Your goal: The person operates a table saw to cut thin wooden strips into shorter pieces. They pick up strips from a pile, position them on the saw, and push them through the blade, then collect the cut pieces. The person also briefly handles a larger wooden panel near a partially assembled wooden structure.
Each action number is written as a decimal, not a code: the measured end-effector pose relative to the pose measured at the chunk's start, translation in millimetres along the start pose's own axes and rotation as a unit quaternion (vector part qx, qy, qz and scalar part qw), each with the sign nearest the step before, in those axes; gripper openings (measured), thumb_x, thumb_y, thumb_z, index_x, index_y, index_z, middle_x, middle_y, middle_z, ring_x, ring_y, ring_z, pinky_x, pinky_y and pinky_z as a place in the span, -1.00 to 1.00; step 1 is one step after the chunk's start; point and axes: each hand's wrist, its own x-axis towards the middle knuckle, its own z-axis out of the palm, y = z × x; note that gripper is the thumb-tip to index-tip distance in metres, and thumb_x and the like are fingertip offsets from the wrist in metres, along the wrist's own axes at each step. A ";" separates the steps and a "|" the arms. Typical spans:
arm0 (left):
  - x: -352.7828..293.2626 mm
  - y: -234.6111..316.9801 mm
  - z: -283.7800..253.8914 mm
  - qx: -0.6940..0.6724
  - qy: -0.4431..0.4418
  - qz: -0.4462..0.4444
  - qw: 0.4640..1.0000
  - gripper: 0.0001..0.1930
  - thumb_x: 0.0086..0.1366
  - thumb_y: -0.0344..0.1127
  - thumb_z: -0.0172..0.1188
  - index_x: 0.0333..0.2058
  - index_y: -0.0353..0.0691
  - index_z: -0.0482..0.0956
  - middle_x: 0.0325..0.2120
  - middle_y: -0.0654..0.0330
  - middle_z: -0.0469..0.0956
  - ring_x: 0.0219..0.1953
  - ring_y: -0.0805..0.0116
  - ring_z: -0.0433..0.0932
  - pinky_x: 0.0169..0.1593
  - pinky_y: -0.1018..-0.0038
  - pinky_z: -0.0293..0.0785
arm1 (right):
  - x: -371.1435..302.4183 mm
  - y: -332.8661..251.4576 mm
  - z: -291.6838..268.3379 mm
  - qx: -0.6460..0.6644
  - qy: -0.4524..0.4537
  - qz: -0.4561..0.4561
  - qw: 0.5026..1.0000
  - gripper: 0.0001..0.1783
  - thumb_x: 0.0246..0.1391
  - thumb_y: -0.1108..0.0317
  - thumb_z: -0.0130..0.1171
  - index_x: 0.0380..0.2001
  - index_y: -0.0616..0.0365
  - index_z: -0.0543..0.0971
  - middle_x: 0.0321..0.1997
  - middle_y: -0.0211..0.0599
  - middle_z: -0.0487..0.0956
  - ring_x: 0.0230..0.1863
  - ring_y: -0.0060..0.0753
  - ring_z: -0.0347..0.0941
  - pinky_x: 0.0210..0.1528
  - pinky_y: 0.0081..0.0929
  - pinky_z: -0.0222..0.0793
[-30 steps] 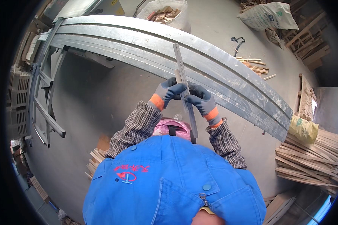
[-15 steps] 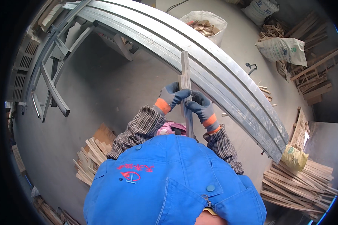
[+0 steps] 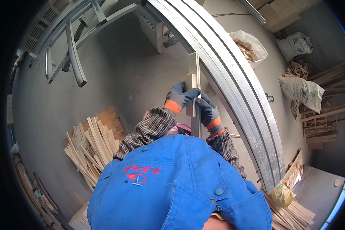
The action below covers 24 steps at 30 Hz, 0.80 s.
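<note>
Both of my hands wear grey-blue work gloves with orange cuffs. My left hand (image 3: 179,96) is closed round two wooden strips in front of my chest, its thumb lying across them. One is a long strip (image 3: 194,61), pointing away from me; a shorter strip (image 3: 189,80) lies flat against its left side. On the right side, my right hand (image 3: 209,112) grips the long strip with bent fingers, just nearer to me than the left. The near end of the long strip runs down to my blue apron (image 3: 161,172).
A long metal-railed bench (image 3: 234,73) runs along the right, beyond my hands. At left stand a metal frame (image 3: 74,57) and a pile of wooden strips (image 3: 92,145). Past the bench are a sack of offcuts (image 3: 258,46), a white sack (image 3: 304,92) and a yellow bag (image 3: 283,195).
The whole view has swung, so the bench now runs more steeply and the left pile shows more fully. Both hands still hold the strips, whose broad faces now show more.
</note>
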 end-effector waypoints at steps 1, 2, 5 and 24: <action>-1.8 0.4 -3.6 -0.021 0.018 0.007 1.000 -0.41 -0.02 -0.02 0.45 -0.13 -0.37 0.58 -0.26 -0.02 0.64 -0.25 0.19 0.63 -0.14 0.35 0.52 | 2.8 -2.6 5.3 -0.012 -0.004 0.005 1.000 -0.56 0.15 0.44 0.12 0.11 0.28 0.46 -0.05 -0.32 0.56 -0.10 -0.52 0.49 -0.01 -0.57 0.42; -3.1 2.0 -6.8 0.017 0.028 0.008 0.999 -0.40 -0.04 0.00 0.45 -0.13 -0.35 0.58 -0.26 -0.02 0.64 -0.25 0.18 0.63 -0.14 0.35 0.53 | 7.1 -3.4 4.0 -0.007 -0.006 0.021 1.000 -0.57 0.15 0.43 0.13 0.10 0.29 0.47 -0.07 -0.32 0.57 -0.12 -0.52 0.48 -0.02 -0.58 0.41; -17.2 11.2 -23.5 0.046 0.086 -0.015 0.995 -0.35 -0.13 0.06 0.46 -0.14 -0.29 0.58 -0.27 -0.03 0.65 -0.26 0.15 0.64 -0.17 0.32 0.54 | 20.9 -13.9 -4.4 -0.139 -0.017 -0.008 0.990 -0.59 0.14 0.42 0.16 0.08 0.27 0.50 -0.10 -0.30 0.59 -0.13 -0.53 0.48 -0.06 -0.59 0.39; -235.0 -162.4 47.0 -0.409 0.517 -0.127 0.741 -0.56 0.07 -0.40 0.44 -0.07 -0.16 0.47 -0.34 0.16 0.59 -0.46 0.32 0.62 -0.47 0.40 0.60 | 126.2 -54.1 -419.2 -0.686 0.196 -0.115 0.691 -0.23 -0.22 0.29 0.53 0.11 0.29 0.46 -0.03 -0.08 0.57 -0.12 -0.26 0.49 -0.01 -0.37 0.43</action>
